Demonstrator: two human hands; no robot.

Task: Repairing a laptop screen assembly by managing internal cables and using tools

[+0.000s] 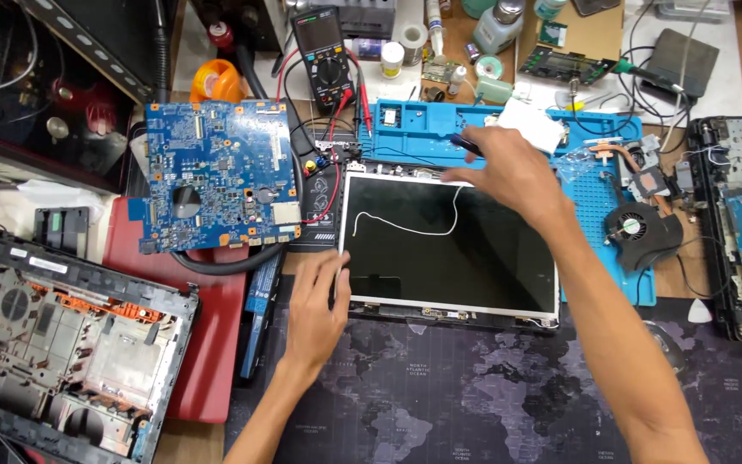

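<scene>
Head view: laptop screen (pixel 448 249) flat on the bench (pixel 191 438), long axis left to right. Left hand (pixel 318 301) resting open-fingered on its left edge. Right hand (pixel 508 172) pinching a dark tool (pixel 465 144) at the top edge, tip pointing left.

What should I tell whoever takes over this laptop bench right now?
Left hand: fingertips on the left edge of the bare screen panel, holding nothing.
Right hand: at the panel's top edge, gripping a dark tool.
Panel lies on the blue work mat; a white cable lies across it.
Already out: blue motherboard, empty bottom case, fan with heat pipe.
Panel not yet lifted away.
</scene>
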